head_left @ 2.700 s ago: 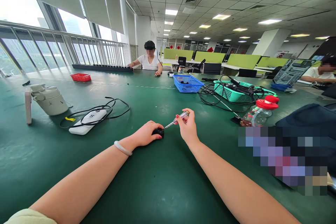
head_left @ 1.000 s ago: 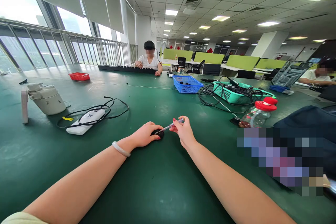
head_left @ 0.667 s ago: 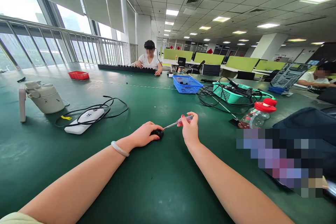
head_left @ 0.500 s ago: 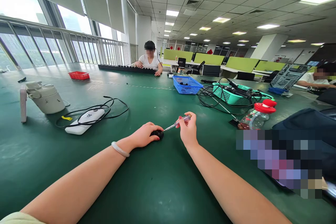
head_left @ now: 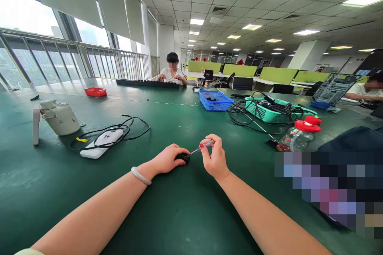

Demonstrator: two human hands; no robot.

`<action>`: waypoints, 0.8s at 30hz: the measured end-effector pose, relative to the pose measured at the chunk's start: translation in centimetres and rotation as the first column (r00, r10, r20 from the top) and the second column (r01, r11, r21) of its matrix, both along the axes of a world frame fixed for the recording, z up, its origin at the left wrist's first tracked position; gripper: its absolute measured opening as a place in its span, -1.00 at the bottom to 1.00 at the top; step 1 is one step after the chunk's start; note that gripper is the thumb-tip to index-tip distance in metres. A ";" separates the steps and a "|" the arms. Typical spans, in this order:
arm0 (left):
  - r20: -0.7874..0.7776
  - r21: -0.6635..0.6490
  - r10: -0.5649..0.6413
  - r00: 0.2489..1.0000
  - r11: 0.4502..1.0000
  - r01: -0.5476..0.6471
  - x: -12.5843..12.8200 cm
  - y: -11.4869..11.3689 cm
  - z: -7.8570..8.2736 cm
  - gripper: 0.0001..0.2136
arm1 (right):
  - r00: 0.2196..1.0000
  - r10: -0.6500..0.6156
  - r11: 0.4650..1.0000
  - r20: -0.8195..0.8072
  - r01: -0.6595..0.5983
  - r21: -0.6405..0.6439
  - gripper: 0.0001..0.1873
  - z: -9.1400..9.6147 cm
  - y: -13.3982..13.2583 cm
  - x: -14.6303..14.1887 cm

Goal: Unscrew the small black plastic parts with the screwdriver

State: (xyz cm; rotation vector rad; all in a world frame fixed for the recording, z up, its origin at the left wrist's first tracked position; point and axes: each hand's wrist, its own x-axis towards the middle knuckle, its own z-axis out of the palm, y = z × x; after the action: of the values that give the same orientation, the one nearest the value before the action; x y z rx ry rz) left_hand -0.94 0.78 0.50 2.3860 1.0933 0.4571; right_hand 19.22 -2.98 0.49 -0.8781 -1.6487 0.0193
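Observation:
On the green tabletop, my left hand (head_left: pixel 167 160) is closed around a small rounded black object (head_left: pixel 184 157), thumb on the near side and fingers over the top. Its exact kind is partly covered by the fingers. My right hand (head_left: pixel 216 158) grips a screwdriver (head_left: pixel 206 145) with a clear handle, thumb and fingers wrapped round it. The metal shaft slants down to the left, and its tip is at the right side of the black object. Whether the tip sits inside it I cannot tell.
Left of my hands are a white power bank (head_left: pixel 102 144) with a black cable and a cream jug (head_left: pixel 61 118). Beyond lie a red tray (head_left: pixel 95 92), a blue basket (head_left: pixel 216 105) and a green basket (head_left: pixel 263 111) of cables. A red-lidded jar (head_left: pixel 296 137) stands right; a person (head_left: pixel 172 72) sits opposite.
The camera view has shifted slightly. My right hand has turned and moved closer to the black object, with the screwdriver tip still against it. My left hand keeps its hold.

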 end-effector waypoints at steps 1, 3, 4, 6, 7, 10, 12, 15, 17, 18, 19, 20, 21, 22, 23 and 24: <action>-0.001 0.001 -0.002 1.000 1.000 0.002 0.0 0.0 0.0 -0.64 | 1.000 0.003 1.000 0.009 -0.003 0.020 -0.77 0.0 0.0 0.0; -0.003 0.010 -0.004 1.000 1.000 0.004 0.0 0.1 -0.1 -0.65 | 1.000 0.003 0.999 0.013 -0.004 0.038 -0.77 -0.1 0.0 0.0; -0.002 0.018 -0.006 1.000 1.000 0.006 0.0 0.2 -0.2 -0.65 | 1.000 0.003 0.999 0.011 -0.003 0.037 -0.77 -0.1 0.0 0.1; 0.004 0.030 -0.013 1.000 0.999 0.013 0.0 0.2 -0.2 -0.65 | 1.000 0.004 1.000 0.007 -0.004 0.028 -0.77 -0.2 0.1 0.1; 0.006 0.030 -0.018 1.000 0.999 0.018 0.0 0.2 -0.2 -0.65 | 1.000 0.003 1.000 0.008 -0.003 0.025 -0.77 -0.3 0.1 0.1; 0.002 0.017 -0.028 1.000 0.999 0.028 0.0 0.2 -0.3 -0.65 | 1.000 -0.001 0.999 0.009 0.001 0.034 -0.77 -0.3 0.1 0.1; 0.002 0.017 -0.029 1.000 0.999 0.029 0.0 0.2 -0.3 -0.65 | 1.000 -0.001 0.999 0.006 0.001 0.034 -0.77 -0.2 0.0 0.1; 0.006 0.014 -0.021 1.000 1.000 0.021 0.0 0.2 -0.3 -0.65 | 1.000 0.003 1.000 -0.012 -0.003 -0.002 -0.79 0.0 -0.1 0.0; 0.003 0.003 -0.008 1.000 1.000 0.008 0.0 0.2 -0.3 -0.64 | 0.999 0.000 0.998 -0.033 -0.002 -0.058 -0.79 0.2 -0.1 0.0; 0.001 -0.001 -0.002 1.000 1.000 0.002 0.1 0.2 -0.3 -0.64 | 0.999 -0.002 0.995 -0.048 -0.002 -0.096 -0.79 0.4 -0.1 0.1; -0.002 -0.005 0.003 1.000 1.000 -0.003 0.1 0.2 -0.3 -0.64 | 0.998 -0.006 0.990 -0.065 -0.003 -0.141 -0.78 0.5 0.0 0.1; -0.006 -0.008 0.006 1.000 1.000 -0.006 0.1 0.2 -0.3 -0.64 | 0.996 -0.013 0.982 -0.087 -0.004 -0.190 -0.78 0.6 0.2 0.2; -0.009 -0.009 0.006 1.000 1.000 -0.006 0.1 0.2 -0.3 -0.64 | 0.993 -0.023 0.971 -0.115 -0.005 -0.239 -0.77 0.6 0.4 0.3; -0.011 -0.008 0.004 1.000 1.000 -0.004 0.1 0.2 -0.3 -0.64 | 0.989 -0.039 0.958 -0.145 -0.004 -0.287 -0.76 0.6 0.6 0.5; -0.012 -0.004 -0.002 1.000 1.000 0.001 0.1 0.2 -0.3 -0.64 | 0.985 -0.053 0.941 -0.164 -0.006 -0.339 -0.75 0.6 0.8 0.6; -0.011 0.001 -0.007 1.000 1.000 0.007 0.1 0.3 -0.3 -0.64 | 0.983 -0.064 0.921 -0.173 -0.009 -0.389 -0.74 0.5 1.0 0.7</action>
State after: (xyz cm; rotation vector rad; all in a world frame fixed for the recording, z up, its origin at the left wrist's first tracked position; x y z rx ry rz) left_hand -0.87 1.05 0.19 2.3952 1.0892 0.4422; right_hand 19.94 -1.95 0.96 -1.1638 -1.4813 0.4106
